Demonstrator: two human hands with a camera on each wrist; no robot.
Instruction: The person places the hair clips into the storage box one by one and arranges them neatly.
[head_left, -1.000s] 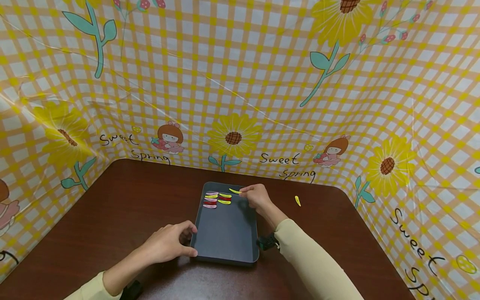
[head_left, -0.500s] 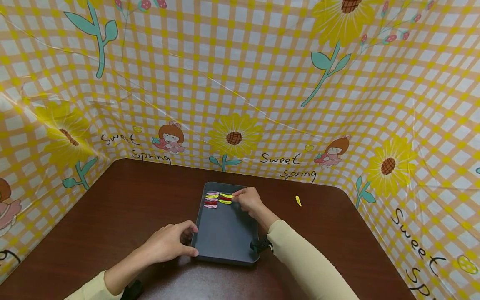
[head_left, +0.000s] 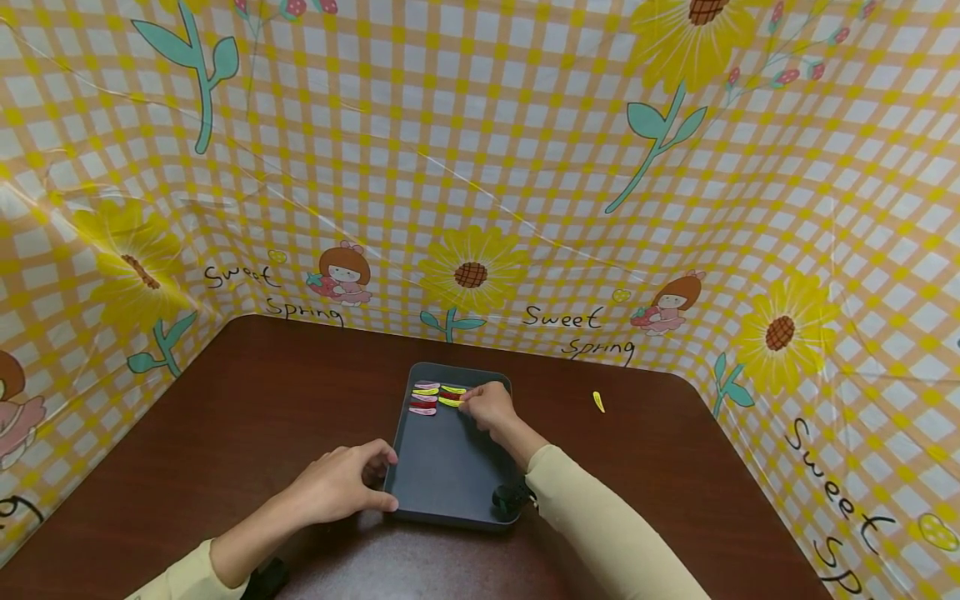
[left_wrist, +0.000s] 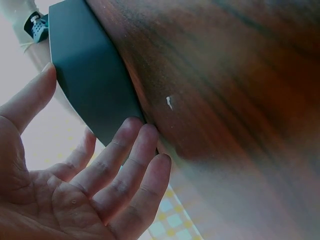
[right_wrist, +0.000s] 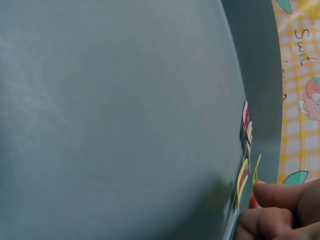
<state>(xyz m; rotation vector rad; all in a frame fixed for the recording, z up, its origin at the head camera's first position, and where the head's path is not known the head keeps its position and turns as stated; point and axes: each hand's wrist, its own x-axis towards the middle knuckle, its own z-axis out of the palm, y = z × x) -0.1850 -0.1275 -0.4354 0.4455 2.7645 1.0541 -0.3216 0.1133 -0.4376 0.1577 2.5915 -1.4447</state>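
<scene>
A dark grey tray (head_left: 450,467) lies on the brown table. My right hand (head_left: 491,408) is over its far part, and in the right wrist view thumb and finger pinch a yellow hair clip (right_wrist: 257,167). Left of that hand, pink, yellow and red clips (head_left: 423,400) form one column along the tray's left wall. Beside them is a second, shorter column of yellow and red clips (head_left: 451,396), partly covered by my fingers. My left hand (head_left: 337,485) touches the tray's near left side, its fingers fairly straight against the outer wall (left_wrist: 90,65).
Another yellow hair clip (head_left: 598,402) lies on the table (head_left: 630,467), to the right of the tray. A checked cloth (head_left: 480,183) with sunflowers hangs around the back and sides of the table.
My right hand has moved left and slightly nearer with the yellow hair clip, from the tray's far right to the second column. My left hand keeps its place at the tray.
</scene>
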